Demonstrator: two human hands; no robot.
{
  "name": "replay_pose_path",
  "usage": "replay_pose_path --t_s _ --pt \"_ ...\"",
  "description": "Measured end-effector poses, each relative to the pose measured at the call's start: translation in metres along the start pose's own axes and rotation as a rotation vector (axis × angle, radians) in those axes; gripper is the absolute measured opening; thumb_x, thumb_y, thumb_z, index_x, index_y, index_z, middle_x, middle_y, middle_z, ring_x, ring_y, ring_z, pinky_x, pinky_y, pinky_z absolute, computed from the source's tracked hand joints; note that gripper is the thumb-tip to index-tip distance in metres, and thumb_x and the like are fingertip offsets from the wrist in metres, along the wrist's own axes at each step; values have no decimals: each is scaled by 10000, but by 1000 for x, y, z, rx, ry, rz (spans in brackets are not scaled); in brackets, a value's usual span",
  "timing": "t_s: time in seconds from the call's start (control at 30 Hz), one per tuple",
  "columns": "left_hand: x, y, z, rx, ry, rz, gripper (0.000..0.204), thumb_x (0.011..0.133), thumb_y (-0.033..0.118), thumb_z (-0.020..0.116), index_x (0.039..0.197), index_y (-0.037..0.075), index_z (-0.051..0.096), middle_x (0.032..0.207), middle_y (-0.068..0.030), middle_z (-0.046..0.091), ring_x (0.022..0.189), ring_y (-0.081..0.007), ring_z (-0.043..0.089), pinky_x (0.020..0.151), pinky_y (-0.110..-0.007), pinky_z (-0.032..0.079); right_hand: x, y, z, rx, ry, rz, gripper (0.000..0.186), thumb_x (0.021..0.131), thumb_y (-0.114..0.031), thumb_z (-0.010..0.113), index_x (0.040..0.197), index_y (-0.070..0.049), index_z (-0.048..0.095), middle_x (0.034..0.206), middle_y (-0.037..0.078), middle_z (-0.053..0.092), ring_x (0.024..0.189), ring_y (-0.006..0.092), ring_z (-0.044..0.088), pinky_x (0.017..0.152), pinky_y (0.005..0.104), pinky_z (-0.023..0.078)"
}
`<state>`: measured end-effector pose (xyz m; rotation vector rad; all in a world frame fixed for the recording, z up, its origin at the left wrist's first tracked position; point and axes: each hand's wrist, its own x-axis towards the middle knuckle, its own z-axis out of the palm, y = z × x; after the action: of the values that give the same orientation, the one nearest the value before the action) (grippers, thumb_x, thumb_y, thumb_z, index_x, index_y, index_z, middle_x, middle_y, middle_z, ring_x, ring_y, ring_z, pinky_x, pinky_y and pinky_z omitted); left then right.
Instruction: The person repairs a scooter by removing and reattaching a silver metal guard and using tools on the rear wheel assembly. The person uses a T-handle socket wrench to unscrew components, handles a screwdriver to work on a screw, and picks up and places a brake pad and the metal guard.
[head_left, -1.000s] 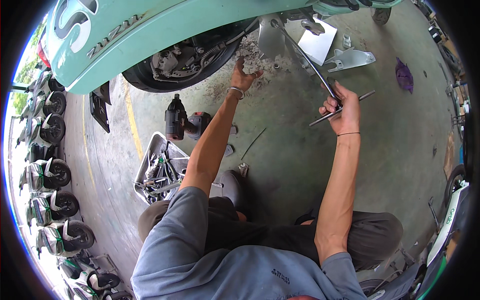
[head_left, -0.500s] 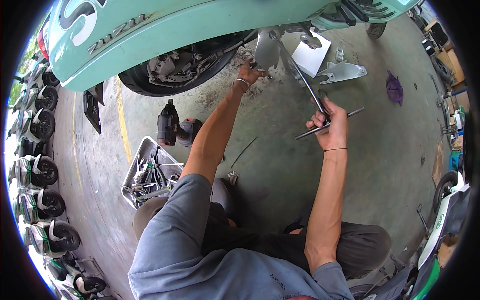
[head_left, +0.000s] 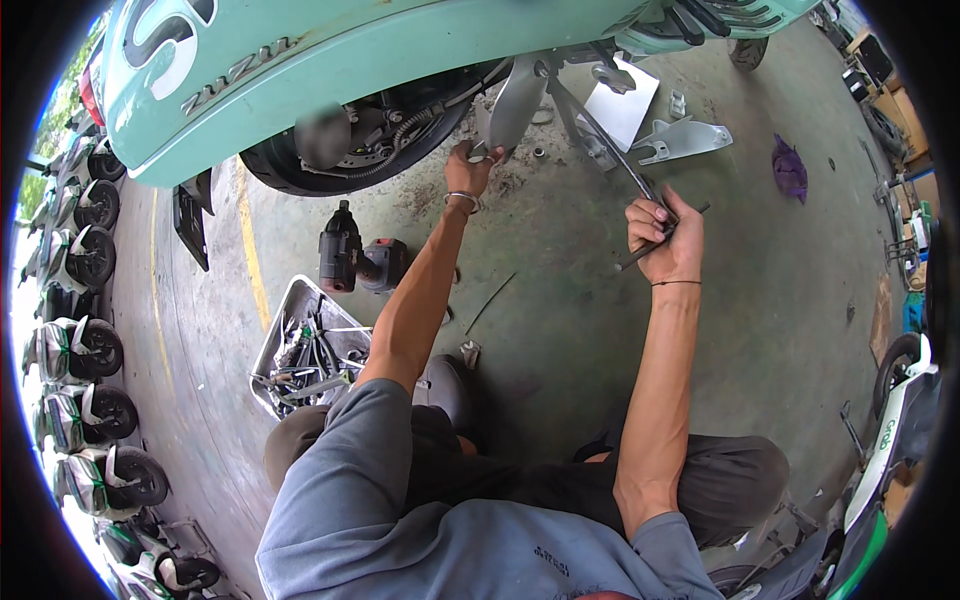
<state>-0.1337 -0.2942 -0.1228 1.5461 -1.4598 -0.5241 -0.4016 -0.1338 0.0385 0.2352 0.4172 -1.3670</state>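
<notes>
My left hand (head_left: 468,170) is just below the mint-green scooter (head_left: 370,45), near its rear wheel (head_left: 262,165) and a silver bracket (head_left: 513,110), its fingers closed on a small silver metal piece (head_left: 478,152). My right hand (head_left: 662,235) grips a long steel T-handle wrench (head_left: 628,164) around its junction with the crossbar; the shaft slants up toward the scooter's frame. A small cylindrical part (head_left: 540,152) lies on the floor beside my left hand. A white plate (head_left: 620,100) and a loose silver bracket (head_left: 690,140) lie beyond the wrench.
A black power tool (head_left: 342,252) and a metal tray (head_left: 262,355) of tools lie left of my arm. A purple cloth (head_left: 788,170) is on the right. A row of scooters (head_left: 95,400) stands far left; clutter and boxes (head_left: 895,125) line the right.
My left hand has drawn down and slightly left, with a small metal piece now visible in its closed fingers. My right hand still holds the wrench, slightly shifted, its crossbar tilted more steeply.
</notes>
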Motion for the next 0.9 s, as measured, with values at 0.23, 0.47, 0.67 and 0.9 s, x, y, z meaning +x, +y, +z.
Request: replay_pose_path --t_s 0.23,0.47,0.67,0.9 --pt "-13 11 -41 148 -92 -102 548 718 461 787 898 -36 641 733 -205 638 740 -377 646 697 -415 489 6 2 4 -224 189 -174 303 977 -257 406 812 -20 498 599 54 411 548 166 420 493 288 370" --pt "-11 7 -61 127 125 149 501 792 413 739 996 -26 611 907 -228 662 848 -386 645 725 -434 487 14 4 8 -324 554 -667 368 931 -200 505 1171 61 407 989 197 496 679 266 530 601 378 535" --pt "-25 29 -70 72 274 79 473 765 312 782 1063 -1 588 1024 -200 653 945 -376 635 793 -429 480 9 18 11 -507 513 -648 432 953 -181 432 1271 105 374 1091 215 479 814 340 635 601 436 564" --pt "-20 76 -108 48 311 119 399 690 107 799 1025 56 589 890 -162 696 838 -375 668 728 -414 511 -24 -18 -24 -666 147 -389 473 861 -45 422 1315 79 377 1182 277 573 1100 358 611 863 422 538"
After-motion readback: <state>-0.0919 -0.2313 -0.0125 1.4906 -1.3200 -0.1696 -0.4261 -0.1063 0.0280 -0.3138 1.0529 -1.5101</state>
